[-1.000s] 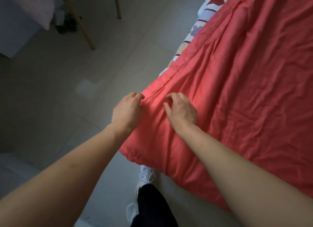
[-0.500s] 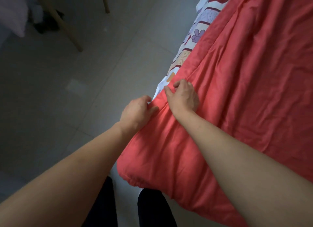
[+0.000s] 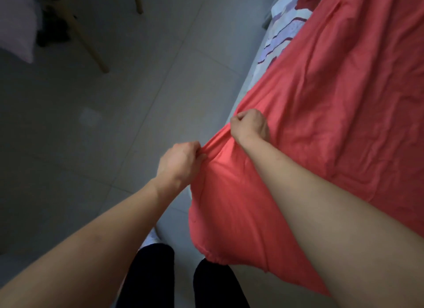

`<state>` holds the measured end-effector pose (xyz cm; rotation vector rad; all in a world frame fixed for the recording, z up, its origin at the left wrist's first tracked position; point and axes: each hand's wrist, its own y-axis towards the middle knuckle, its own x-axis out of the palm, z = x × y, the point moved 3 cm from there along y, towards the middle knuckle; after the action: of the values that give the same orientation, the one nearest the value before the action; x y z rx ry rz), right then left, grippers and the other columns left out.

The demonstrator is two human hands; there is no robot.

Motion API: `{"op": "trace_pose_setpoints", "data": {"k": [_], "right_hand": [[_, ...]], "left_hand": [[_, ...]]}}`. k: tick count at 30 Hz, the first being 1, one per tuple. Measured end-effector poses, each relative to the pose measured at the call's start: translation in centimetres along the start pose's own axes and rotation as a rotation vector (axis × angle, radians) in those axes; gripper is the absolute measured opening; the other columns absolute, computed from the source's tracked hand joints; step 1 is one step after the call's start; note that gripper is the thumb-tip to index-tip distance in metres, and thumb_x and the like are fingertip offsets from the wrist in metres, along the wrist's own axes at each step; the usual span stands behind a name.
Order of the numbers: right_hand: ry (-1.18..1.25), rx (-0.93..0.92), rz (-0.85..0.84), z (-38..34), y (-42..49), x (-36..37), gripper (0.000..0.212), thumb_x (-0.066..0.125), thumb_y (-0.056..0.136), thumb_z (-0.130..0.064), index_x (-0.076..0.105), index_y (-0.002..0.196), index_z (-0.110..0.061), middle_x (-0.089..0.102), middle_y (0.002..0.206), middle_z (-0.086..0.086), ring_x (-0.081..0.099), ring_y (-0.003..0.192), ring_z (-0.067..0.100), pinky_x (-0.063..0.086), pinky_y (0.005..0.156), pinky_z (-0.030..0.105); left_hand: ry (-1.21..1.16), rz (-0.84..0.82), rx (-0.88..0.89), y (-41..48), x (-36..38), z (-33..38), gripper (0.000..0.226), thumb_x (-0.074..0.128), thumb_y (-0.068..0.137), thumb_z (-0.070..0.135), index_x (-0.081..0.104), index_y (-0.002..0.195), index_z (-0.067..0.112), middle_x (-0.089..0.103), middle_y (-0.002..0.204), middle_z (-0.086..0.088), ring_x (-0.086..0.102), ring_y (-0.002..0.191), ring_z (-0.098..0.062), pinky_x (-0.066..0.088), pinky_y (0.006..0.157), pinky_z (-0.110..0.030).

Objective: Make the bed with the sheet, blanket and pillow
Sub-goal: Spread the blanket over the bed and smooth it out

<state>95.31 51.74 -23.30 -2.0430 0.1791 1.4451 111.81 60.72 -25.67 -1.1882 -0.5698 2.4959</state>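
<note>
Bunching the red blanket (image 3: pixel 332 101) along its edge, my left grip (image 3: pixel 181 163) and right grip (image 3: pixel 251 126) each clench a fold, near the patterned sheet (image 3: pixel 280 32).

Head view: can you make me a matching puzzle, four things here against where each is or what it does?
1 red blanket
2 patterned sheet
3 wooden leg
4 left hand

A stands on the floor tiles
B grips the blanket's bunched edge
C peeks out beyond the blanket
D lies spread out, wrinkled, at right

Pairs: 1-D, 2-C, 3-A, 4-B
</note>
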Motion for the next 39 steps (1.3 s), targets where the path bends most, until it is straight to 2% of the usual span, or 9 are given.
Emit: {"op": "trace_pose_setpoints", "data": {"k": [4, 8, 11, 14, 21, 27, 33, 39], "right_hand": [[0.092, -0.047, -0.051, -3.7, -2.2, 3.1, 0.021, 0.059, 0.093, -0.024, 0.074, 0.106, -0.017, 0.072, 0.119, 0.006, 0.064, 0.115, 0.026, 0.048, 0.091, 0.030], [0.119, -0.011, -0.001, -3.4, -2.3, 3.5, 0.016, 0.059, 0.094, -0.025, 0.070, 0.103, -0.018, 0.072, 0.116, 0.007, 0.064, 0.114, 0.028, 0.047, 0.090, 0.032], [0.180, -0.013, 0.062, -3.9, -1.8, 2.7, 0.018, 0.060, 0.093, -0.034, 0.064, 0.105, -0.021, 0.073, 0.110, 0.002, 0.064, 0.111, 0.027, 0.049, 0.088, 0.034], [0.245, -0.024, 0.104, -4.6, -1.0, 2.1, 0.020, 0.061, 0.093, -0.035, 0.062, 0.108, -0.022, 0.072, 0.108, -0.001, 0.065, 0.108, 0.024, 0.050, 0.085, 0.034], [0.388, -0.047, 0.214, -4.5, 2.7, -1.3, 0.021, 0.064, 0.092, -0.027, 0.062, 0.111, -0.018, 0.070, 0.105, 0.002, 0.065, 0.101, 0.024, 0.046, 0.082, 0.035], [0.455, -0.037, 0.337, -2.9, 6.5, -4.8, 0.022, 0.068, 0.089, -0.023, 0.062, 0.110, -0.017, 0.067, 0.104, 0.002, 0.063, 0.099, 0.020, 0.045, 0.082, 0.035], [0.463, 0.034, 0.376, -3.0, 8.6, -5.4, 0.023, 0.068, 0.088, -0.021, 0.063, 0.111, -0.017, 0.066, 0.103, 0.000, 0.062, 0.100, 0.020, 0.043, 0.083, 0.033], [0.425, 0.141, 0.404, -5.4, 10.3, -6.1, 0.024, 0.068, 0.088, -0.020, 0.064, 0.111, -0.016, 0.067, 0.103, 0.001, 0.063, 0.099, 0.020, 0.041, 0.082, 0.031]], "left_hand": [[-0.009, -0.040, -0.029, -1.4, -1.3, -3.4, 0.022, 0.060, 0.094, 0.037, 0.062, 0.088, 0.016, 0.070, 0.092, -0.010, 0.064, 0.092, -0.036, 0.049, 0.069, -0.038], [-0.088, -0.134, -0.002, -0.3, -1.6, -3.8, 0.017, 0.062, 0.092, 0.034, 0.069, 0.096, 0.020, 0.073, 0.096, -0.007, 0.066, 0.096, -0.031, 0.053, 0.077, -0.037], [-0.111, -0.085, 0.003, 1.4, -3.5, -4.0, 0.026, 0.064, 0.094, 0.034, 0.067, 0.115, 0.020, 0.073, 0.104, 0.000, 0.066, 0.102, -0.024, 0.052, 0.084, -0.034], [-0.091, 0.002, 0.049, 3.5, -5.9, -3.9, 0.029, 0.063, 0.094, 0.029, 0.063, 0.121, 0.020, 0.072, 0.104, 0.002, 0.066, 0.101, -0.025, 0.052, 0.087, -0.037], [-0.016, 0.095, 0.232, 11.0, -10.9, 2.9, 0.031, 0.065, 0.091, 0.016, 0.064, 0.121, 0.021, 0.068, 0.109, 0.002, 0.065, 0.095, -0.019, 0.052, 0.087, -0.033], [0.053, 0.118, 0.412, 18.5, -12.9, 10.7, 0.031, 0.065, 0.090, 0.012, 0.065, 0.120, 0.021, 0.068, 0.112, 0.001, 0.065, 0.094, -0.017, 0.054, 0.087, -0.037], [0.063, 0.050, 0.559, 23.4, -12.5, 14.0, 0.029, 0.064, 0.090, 0.009, 0.066, 0.117, 0.019, 0.068, 0.111, 0.002, 0.063, 0.093, -0.016, 0.053, 0.085, -0.036], [0.044, -0.027, 0.610, 27.5, -14.9, 14.1, 0.028, 0.064, 0.090, 0.010, 0.066, 0.115, 0.021, 0.068, 0.110, 0.002, 0.064, 0.093, -0.018, 0.054, 0.084, -0.039]]}}
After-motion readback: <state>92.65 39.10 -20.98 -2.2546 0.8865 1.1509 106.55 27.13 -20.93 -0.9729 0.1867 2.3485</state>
